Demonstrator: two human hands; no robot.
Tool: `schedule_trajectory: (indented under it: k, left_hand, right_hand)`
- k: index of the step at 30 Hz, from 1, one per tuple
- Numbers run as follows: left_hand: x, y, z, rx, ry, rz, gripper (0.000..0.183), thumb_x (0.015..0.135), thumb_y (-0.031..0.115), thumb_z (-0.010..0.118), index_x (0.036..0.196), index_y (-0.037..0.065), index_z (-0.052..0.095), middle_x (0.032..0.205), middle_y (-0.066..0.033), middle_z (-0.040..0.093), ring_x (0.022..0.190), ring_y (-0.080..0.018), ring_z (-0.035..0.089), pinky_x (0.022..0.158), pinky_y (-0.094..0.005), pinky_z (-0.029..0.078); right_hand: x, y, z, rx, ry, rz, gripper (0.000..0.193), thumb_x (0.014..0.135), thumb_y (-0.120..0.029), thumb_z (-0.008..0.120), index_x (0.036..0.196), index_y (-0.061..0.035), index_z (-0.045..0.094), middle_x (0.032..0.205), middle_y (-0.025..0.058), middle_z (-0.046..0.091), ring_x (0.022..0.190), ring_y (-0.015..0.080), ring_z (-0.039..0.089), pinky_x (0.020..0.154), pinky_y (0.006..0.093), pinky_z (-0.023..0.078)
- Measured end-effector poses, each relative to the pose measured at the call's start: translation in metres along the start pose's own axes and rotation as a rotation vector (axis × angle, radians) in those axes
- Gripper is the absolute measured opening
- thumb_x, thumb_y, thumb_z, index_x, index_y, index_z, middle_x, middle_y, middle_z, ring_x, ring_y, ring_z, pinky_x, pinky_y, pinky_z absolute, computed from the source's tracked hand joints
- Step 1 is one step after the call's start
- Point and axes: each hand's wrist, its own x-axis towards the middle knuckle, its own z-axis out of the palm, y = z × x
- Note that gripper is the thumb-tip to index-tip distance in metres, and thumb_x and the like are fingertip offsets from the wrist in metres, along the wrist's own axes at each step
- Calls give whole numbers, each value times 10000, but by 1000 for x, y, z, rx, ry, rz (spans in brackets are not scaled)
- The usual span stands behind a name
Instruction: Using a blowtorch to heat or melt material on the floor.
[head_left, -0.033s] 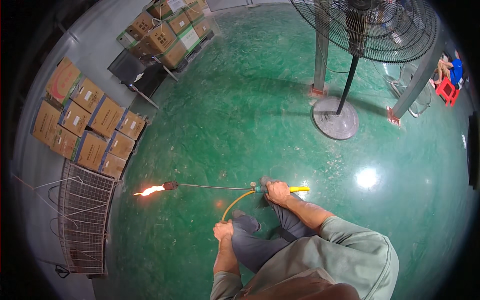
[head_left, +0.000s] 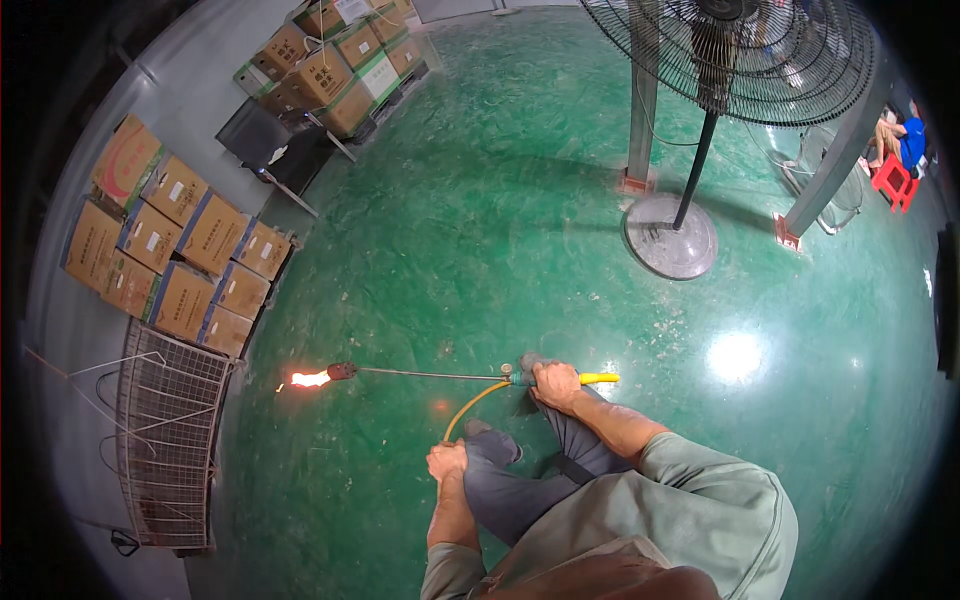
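My right hand (head_left: 556, 387) is wrapped round the handle of a gas torch (head_left: 430, 375), with a yellow piece (head_left: 600, 378) sticking out on its right. The torch's long thin rod runs left, nearly level, to a dark, rusty burner head (head_left: 342, 371). A bright orange-white flame (head_left: 310, 379) shoots left from it, above the green floor. From near the handle a yellow hose (head_left: 468, 406) curves down to my left hand (head_left: 447, 460). That hand is closed on the hose beside my left knee; the hose beyond it is hidden.
Left of the flame, a wire rack (head_left: 170, 430) leans by the wall, below stacked cartons (head_left: 185, 260). A black chair (head_left: 265, 140) and more cartons (head_left: 325, 75) stand farther back. A pedestal fan (head_left: 672, 238) and steel posts (head_left: 642, 120) are ahead right. Someone in blue (head_left: 911, 142) sits far right by a red stool (head_left: 895, 183).
The flame has changed shape: it is shorter and thicker now, with a small piece split off at its left tip. Both hands and the torch have stayed in place.
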Motion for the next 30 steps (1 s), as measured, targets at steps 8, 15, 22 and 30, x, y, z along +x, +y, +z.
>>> schedule_trajectory:
  k: [8,15,22,30]
  left_hand:
    - [-1,-5,1,34,69,42,386,826,479,700,1037,173,804,1088,-137,759,1057,-331,712,952,-434,551]
    - [-2,-1,-4,13,4,11,376,832,482,692,1017,174,803,1172,-112,727,1134,-333,658,998,-443,521]
    - [-4,-1,-3,34,60,31,387,821,470,693,1048,178,804,1101,-140,756,1075,-332,704,958,-439,546]
    - [-1,-7,-1,-12,17,2,369,830,480,695,1020,183,802,1155,-108,731,1152,-330,640,1004,-453,512]
  right_hand:
    - [-1,-6,-8,12,-8,4,350,806,-312,741,1003,-39,646,857,183,732,846,361,728,744,474,587]
    - [-1,-8,-9,26,11,10,278,793,-251,700,962,-36,656,833,197,727,807,364,731,715,486,587]
    - [0,-7,-8,30,15,7,296,781,-255,705,969,-33,651,838,206,720,817,370,725,714,494,584]
    - [1,-12,-14,34,-61,30,379,800,-302,743,1055,-41,643,897,193,731,893,374,719,765,491,582]
